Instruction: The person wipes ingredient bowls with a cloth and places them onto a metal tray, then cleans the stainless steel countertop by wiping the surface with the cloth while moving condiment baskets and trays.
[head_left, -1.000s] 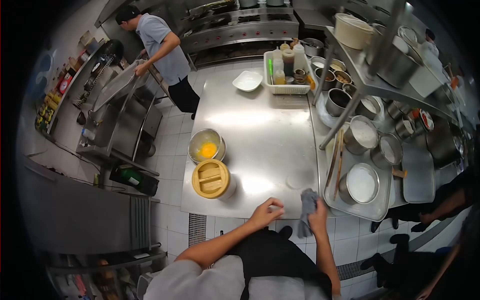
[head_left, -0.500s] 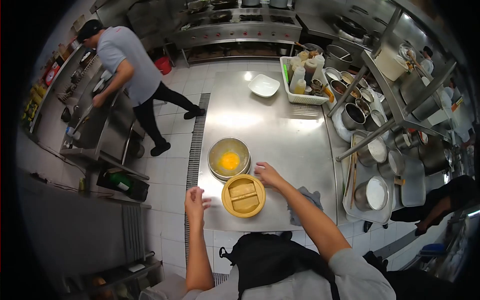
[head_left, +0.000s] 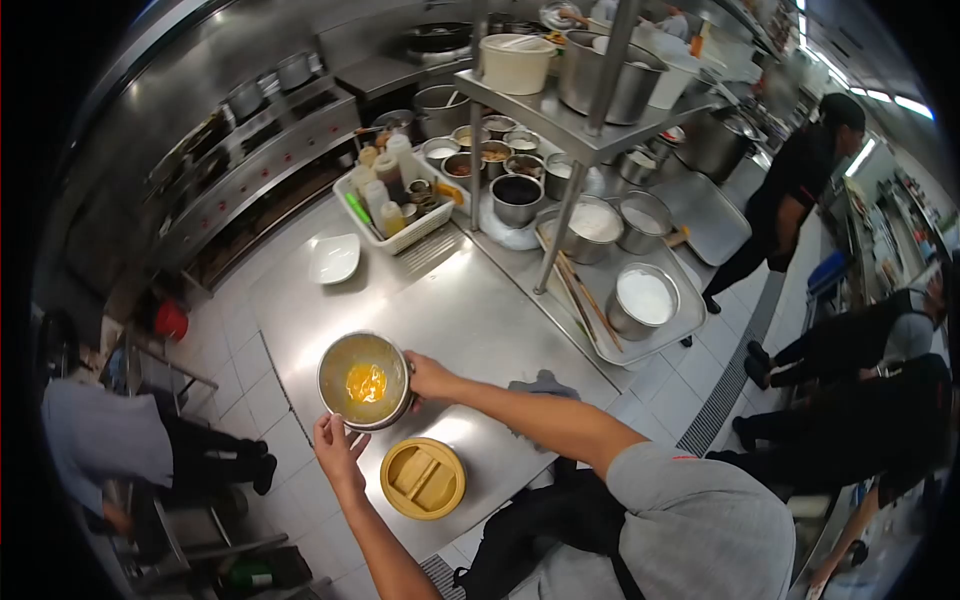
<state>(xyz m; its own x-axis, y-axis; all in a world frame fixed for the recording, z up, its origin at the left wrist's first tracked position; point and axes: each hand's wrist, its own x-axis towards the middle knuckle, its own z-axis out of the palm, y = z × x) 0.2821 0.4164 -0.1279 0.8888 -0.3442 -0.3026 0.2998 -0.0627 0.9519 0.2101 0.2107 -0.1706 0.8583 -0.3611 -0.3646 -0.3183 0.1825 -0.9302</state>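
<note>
Head view: the metal bowl (head_left: 362, 347) is sitting at or just above the surface of the steel table (head_left: 470, 320), near its left edge; whether it is bearing on the steel I cannot tell. Yellow liquid (head_left: 367, 383) is pooling in its bottom. The left hand (head_left: 343, 455) is gripping the near rim lightly, fingers part-curled; the right hand (head_left: 432, 380) is holding the opposite side, fingers wrapping the wall, thumb placement unclear.

Risk, judged: uneven lifting could be tipping the liquid over the rim; a slipping left fingertip grip could be dropping the bowl beyond the left edge.

Surroundings: a yellow-lidded container (head_left: 423, 478) is standing just beside the bowl, toward the near-left corner, obstructing any pull toward the body. A grey cloth (head_left: 545, 388) is lying at the near edge, partly behind the right forearm. A white dish (head_left: 335, 260) is resting toward the far edge; a bottle basket (head_left: 415, 235) is occupying the far-right corner.
</note>
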